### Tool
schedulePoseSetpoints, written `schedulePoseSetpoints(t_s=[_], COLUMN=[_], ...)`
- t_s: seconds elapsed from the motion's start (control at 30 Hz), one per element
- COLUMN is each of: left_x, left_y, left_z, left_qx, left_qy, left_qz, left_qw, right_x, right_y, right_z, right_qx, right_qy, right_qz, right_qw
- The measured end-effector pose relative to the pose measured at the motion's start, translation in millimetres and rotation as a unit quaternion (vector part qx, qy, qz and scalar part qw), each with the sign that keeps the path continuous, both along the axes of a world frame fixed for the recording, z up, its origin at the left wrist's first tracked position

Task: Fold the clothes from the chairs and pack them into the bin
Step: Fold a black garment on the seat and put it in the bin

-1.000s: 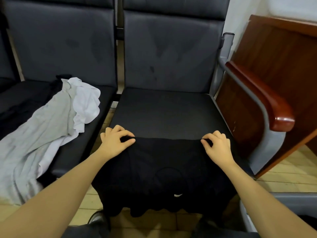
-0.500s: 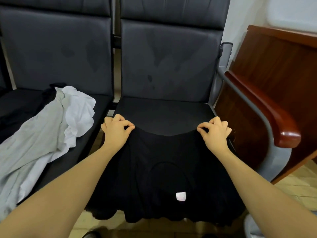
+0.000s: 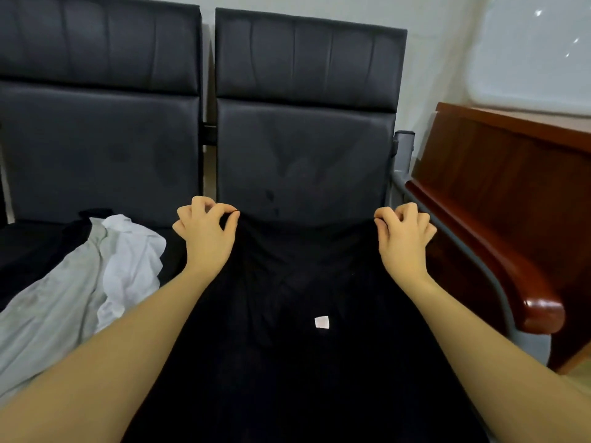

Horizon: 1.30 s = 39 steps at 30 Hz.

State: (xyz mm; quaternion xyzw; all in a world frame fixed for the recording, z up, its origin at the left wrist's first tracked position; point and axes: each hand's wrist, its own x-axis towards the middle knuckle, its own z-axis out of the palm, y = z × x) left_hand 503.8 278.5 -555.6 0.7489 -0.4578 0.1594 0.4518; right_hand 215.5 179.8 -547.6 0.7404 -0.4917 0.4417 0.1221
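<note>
Dark padded chairs (image 3: 307, 145) line the wall; a grey-white garment (image 3: 80, 282) waits on the left seat. Left hand (image 3: 204, 235) and right hand (image 3: 404, 239) each pinch the black shirt (image 3: 287, 346), now dragged to the seat's back edge and spread flat, seemingly ready for folding.

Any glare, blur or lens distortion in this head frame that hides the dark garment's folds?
Head view: the black garment is underexposed, its folds barely readable against the black padded chair; only its small white tag stands out. Glare on the glossy wooden armrest; wide-angle bowing at the edges; both hands' pinch grip sharp.
</note>
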Motion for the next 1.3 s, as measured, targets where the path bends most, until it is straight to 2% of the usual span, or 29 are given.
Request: schedulePoseSetpoints(t_s=[0.27, 0.6, 0.97, 1.0, 1.07, 1.17, 1.23, 1.3], left_x=[-15.4, -38.4, -53.5, -54.3, -57.7, -71.6, -85.2, -95.3], left_y=[73.2, 178.9, 240.2, 240.6, 239.0, 226.6, 213.2, 201.0], left_z=[-23.9, -46.2, -91.2, -91.5, -92.6, -87.3, -82.6, -87.4], left_qx=[0.053, 0.091, 0.129, 0.124, 0.124, 0.177, 0.252, 0.357], left_qy=[0.026, 0.034, 0.058, 0.049, -0.015, -0.089, -0.102, -0.115], left_qz=[-0.019, -0.023, -0.072, -0.064, -0.046, -0.046, -0.088, -0.127], left_qw=[0.998, 0.995, 0.987, 0.989, 0.991, 0.979, 0.958, 0.918], right_x=[-36.6, -69.2, -92.0, -91.8, -90.4, -78.5, -66.4, -56.2], right_y=[72.9, 181.9, 232.4, 232.4, 229.8, 224.5, 219.9, 213.9], right_z=[-23.8, -40.4, -79.4, -80.5, -83.4, -88.5, -91.5, -97.2], right_qx=[0.099, 0.233, 0.335, 0.336, 0.325, 0.279, 0.287, 0.347], right_qy=[-0.024, -0.075, -0.022, -0.003, 0.089, 0.214, 0.259, 0.273], right_qz=[0.039, 0.065, 0.052, 0.038, -0.012, -0.047, -0.025, 0.011], right_qw=[0.994, 0.967, 0.94, 0.941, 0.941, 0.935, 0.922, 0.897])
